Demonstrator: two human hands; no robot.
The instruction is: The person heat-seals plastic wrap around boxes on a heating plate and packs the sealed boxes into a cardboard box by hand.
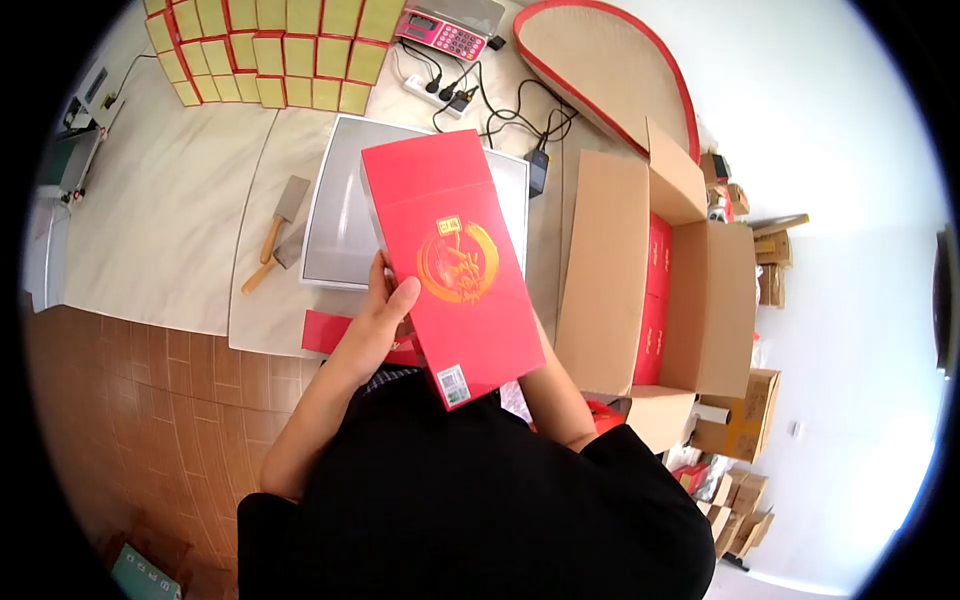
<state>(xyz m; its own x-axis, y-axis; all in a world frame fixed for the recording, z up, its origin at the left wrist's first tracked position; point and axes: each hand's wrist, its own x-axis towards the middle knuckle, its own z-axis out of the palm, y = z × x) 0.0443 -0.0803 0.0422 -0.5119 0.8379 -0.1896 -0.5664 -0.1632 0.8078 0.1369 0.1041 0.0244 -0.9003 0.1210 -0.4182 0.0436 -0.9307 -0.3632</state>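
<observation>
A tall red gift box (470, 300) with a gold round emblem and a small code label at its lower corner is held in front of my body. My left hand (388, 305) grips its left edge, the thumb on the front face and the fingers behind. My right hand is hidden behind the box; only the forearm shows, running up to the box's lower right edge. Beneath the box lies a silver-grey tray-like panel (335, 210) on the table. Another red piece (325, 331) lies at the table's front edge, partly covered by my left arm.
Left of the panel lie two wooden-handled scrapers (270, 240). Stacked yellow-and-red boxes (290, 60) stand at the back left. A pink scale (450, 35), a power strip (437, 97) and cables are behind. To the right, an open carton (610, 270) holds red boxes.
</observation>
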